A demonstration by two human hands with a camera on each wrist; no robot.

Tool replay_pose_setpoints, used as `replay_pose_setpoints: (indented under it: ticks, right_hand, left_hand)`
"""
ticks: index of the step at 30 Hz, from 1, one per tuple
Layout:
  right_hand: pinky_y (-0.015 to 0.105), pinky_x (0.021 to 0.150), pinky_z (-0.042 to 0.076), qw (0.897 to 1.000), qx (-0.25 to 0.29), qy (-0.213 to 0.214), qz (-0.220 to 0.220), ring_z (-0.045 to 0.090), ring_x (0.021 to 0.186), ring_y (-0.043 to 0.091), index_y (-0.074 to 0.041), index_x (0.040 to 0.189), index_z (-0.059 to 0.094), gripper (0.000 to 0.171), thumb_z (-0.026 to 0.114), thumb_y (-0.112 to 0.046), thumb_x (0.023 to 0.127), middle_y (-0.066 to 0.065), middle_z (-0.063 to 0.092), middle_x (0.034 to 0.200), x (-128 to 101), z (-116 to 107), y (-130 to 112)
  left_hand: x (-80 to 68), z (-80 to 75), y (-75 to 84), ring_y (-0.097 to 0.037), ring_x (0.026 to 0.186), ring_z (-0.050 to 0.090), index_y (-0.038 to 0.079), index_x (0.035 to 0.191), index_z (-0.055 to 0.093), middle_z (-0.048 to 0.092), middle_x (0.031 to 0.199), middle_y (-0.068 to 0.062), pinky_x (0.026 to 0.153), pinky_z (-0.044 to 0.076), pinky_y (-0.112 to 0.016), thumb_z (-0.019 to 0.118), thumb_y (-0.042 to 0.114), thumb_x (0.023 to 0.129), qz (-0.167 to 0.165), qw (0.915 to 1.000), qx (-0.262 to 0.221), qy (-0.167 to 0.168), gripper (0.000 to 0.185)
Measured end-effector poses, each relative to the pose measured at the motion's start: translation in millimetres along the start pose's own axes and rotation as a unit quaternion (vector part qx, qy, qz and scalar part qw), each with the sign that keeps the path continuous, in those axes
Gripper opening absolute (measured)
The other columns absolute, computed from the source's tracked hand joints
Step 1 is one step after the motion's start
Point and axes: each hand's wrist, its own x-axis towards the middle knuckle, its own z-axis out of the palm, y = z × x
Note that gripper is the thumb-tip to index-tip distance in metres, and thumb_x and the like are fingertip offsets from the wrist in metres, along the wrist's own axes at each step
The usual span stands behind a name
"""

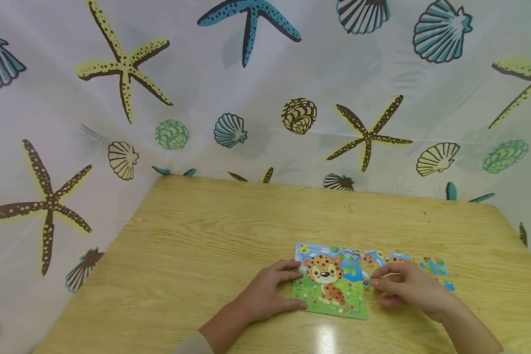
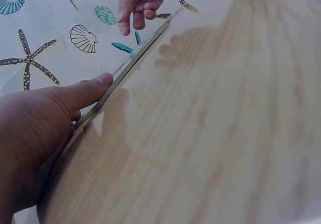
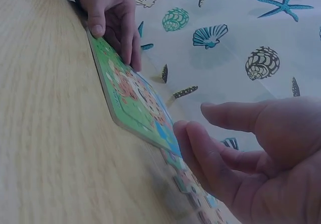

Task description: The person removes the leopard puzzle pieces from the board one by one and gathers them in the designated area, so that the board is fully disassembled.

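Left hand [image 1: 265, 295] rests on the near left edge of the puzzle board [image 1: 334, 287], grip relaxed, thumb on the rim. Right hand [image 1: 409, 287], grip loosely curled and holding nothing, touches loose pieces [image 1: 433, 268] just beside the board's right edge on the wooden surface [image 1: 194, 255]. Beyond hangs a shell-print curtain [image 1: 248, 98].

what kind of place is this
Probably a makeshift tabletop play or recording corner: a wooden table, a seashell-and-starfish printed curtain hung close behind it, and a child's leopard jigsaw puzzle.
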Motion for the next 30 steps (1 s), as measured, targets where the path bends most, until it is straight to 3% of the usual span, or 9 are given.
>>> replay_pose_setpoints:
  ticks: [12, 24, 30]
  right_hand:
    - [0.036, 0.079, 0.064, 0.998, 0.016, -0.049, -0.041, 0.073, 0.087, 0.025, 0.011, 0.133, 0.052, 0.052, 0.067, -0.024, 0.097, 0.015, 0.073, 0.106, 20.1, 30.9, -7.9]
    - [0.033, 0.080, 0.064, 0.993, 0.011, -0.091, -0.071, 0.073, 0.092, 0.027, 0.013, 0.139, 0.046, 0.053, 0.060, -0.023, 0.101, 0.024, 0.064, 0.120, 38.1, 60.2, -22.7]
    - [0.032, 0.079, 0.064, 0.992, 0.007, -0.101, -0.068, 0.073, 0.091, 0.025, 0.013, 0.142, 0.042, 0.053, 0.057, -0.019, 0.103, 0.023, 0.064, 0.119, 46.9, 74.0, -29.5]
  left_hand:
    - [-3.7, -6.1, 4.2, -0.027, 0.140, 0.047, 0.005, 0.128, 0.066, 0.052, 0.148, -0.005, 0.117, 0.040, -0.048, 0.085, 0.041, 0.078, 0.002, 1.0000, 0.002, -0.004, 0.065]
    - [-0.5, -5.6, 2.5, -0.025, 0.140, 0.047, 0.006, 0.128, 0.067, 0.053, 0.148, -0.004, 0.117, 0.040, -0.046, 0.085, 0.040, 0.079, 0.013, 0.9999, 0.005, 0.000, 0.063]
    - [2.0, -2.9, 2.3, -0.024, 0.141, 0.046, 0.007, 0.129, 0.066, 0.052, 0.149, -0.001, 0.118, 0.040, -0.045, 0.084, 0.043, 0.079, 0.005, 0.9999, 0.011, -0.002, 0.064]
